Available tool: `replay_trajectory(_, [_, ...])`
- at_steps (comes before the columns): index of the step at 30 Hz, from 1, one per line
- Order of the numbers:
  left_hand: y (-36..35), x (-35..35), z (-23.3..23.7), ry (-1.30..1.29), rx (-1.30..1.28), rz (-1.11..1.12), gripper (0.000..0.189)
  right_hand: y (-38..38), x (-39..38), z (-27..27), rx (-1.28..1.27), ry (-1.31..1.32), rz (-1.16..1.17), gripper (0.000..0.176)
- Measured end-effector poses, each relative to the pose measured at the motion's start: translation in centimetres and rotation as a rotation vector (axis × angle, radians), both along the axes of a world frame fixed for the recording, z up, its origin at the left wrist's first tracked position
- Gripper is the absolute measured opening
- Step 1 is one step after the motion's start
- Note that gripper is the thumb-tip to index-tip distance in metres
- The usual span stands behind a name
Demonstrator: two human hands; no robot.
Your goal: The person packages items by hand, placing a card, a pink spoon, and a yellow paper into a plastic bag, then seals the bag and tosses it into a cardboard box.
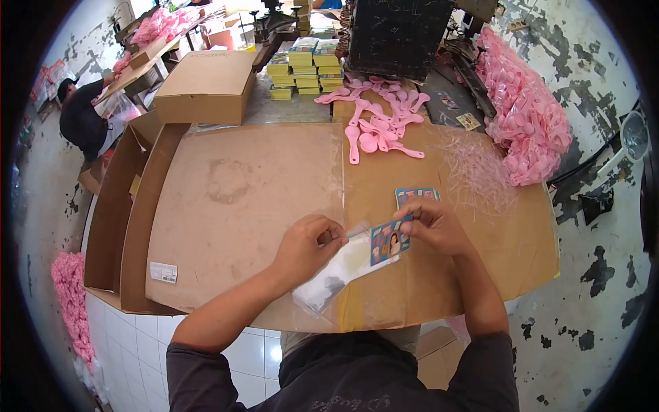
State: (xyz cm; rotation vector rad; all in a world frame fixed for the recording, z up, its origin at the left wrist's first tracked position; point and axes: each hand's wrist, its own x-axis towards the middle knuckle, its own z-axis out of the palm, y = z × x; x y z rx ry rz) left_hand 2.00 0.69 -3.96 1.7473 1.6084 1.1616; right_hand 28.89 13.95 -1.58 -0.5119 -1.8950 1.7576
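Observation:
My left hand [310,246] pinches the edge of a clear plastic bag [357,237] above a pile of clear bags [324,287] on the cardboard. Between the fingers of my right hand [434,225] is a blue printed card [390,242], tilted, its left edge at the bag's opening. Just behind the right hand lies a stack of similar cards [416,196], partly covered by the fingers. Pink plastic spoons [381,127] are heaped farther back on the cardboard-topped table [274,185].
A closed carton [206,79] and stacks of yellow-edged cards [314,60] stand at the back. An open long box [130,213] borders the left side. Clear strips [480,168] and bundled pink items [525,117] lie at right. A person [84,117] bends at far left.

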Motion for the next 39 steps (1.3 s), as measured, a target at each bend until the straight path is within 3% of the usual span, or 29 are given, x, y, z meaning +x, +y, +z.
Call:
replay_trajectory(1, [-0.1, 0.1, 0.3, -0.065, -0.034, 0.021, 0.021, -0.3, -0.2, -0.1, 0.05, 0.003, 0.038, 0.017])
replay_trajectory(7, [0.1, -0.3, 0.3, 0.094, 0.018, -0.001, 0.018, -1.9, -2.0, 0.4, 0.41, -0.133, 0.185, 0.015])
replay_trajectory(10, [-0.2, -0.2, 1.6, -0.11, -0.125, 0.044, 0.018, -2.2, -2.3, 0.2, 0.442, -0.276, 0.17, 0.016])
replay_trajectory(13, [0.9, -0.5, -0.4, -0.636, 0.027, -0.03, 0.015, -2.3, -2.2, 0.4, 0.448, -0.303, 0.125, 0.016])
replay_trajectory(16, [0.3, -1.4, 1.6, -0.867, -0.169, -0.132, 0.013, -2.2, -2.1, 0.4, 0.408, -0.27, 0.059, 0.015])
replay_trajectory(18, [0.1, -1.2, 2.2, -0.857, -0.197, -0.099, 0.013, -1.9, -2.1, -0.3, 0.345, -0.147, -0.058, 0.014])
replay_trajectory(21, [0.2, -0.9, 1.7, -0.791, -0.206, -0.066, 0.015, -1.6, -1.7, 0.8, 0.302, -0.206, -0.226, 0.009])
replay_trajectory(23, [0.3, -0.7, 1.0, -0.706, -0.202, -0.021, 0.016, 0.5, 0.1, -1.3, 0.383, -0.096, -0.247, 0.007])
replay_trajectory(24, [0.3, -0.6, 0.7, -0.653, -0.202, 0.016, 0.017, 0.8, 0.1, -1.1, 0.422, -0.04, -0.255, 0.007])
replay_trajectory(27, [0.5, -0.7, -0.3, -0.434, -0.064, 0.035, 0.016, -0.5, -0.1, -0.2, 0.145, 0.195, -0.11, 0.007])
replay_trajectory(28, [0.5, -0.6, -0.5, -0.35, 0.005, 0.024, 0.015, -1.2, -0.5, 0.2, 0.196, 0.143, -0.048, 0.008])
replay_trajectory(31, [0.2, -0.2, 0.2, -0.335, -0.139, 0.044, 0.015, -2.5, -2.4, 0.1, 0.418, -0.02, 0.117, 0.01])
replay_trajectory(34, [0.4, -0.7, -0.2, -0.312, -0.036, 0.053, 0.013, -2.6, -2.9, -0.6, 0.542, -0.236, 0.133, 0.011])
replay_trajectory(37, [1.1, -1.3, -0.4, -0.394, 0.18, 0.004, 0.011, -2.3, -2.5, -1.3, 0.576, -0.172, 0.096, 0.013])
replay_trajectory(39, [0.6, -1.8, 1.1, -0.671, -0.025, -0.06, 0.014, -2.1, -2.4, -1.2, 0.518, -0.131, 0.041, 0.013])
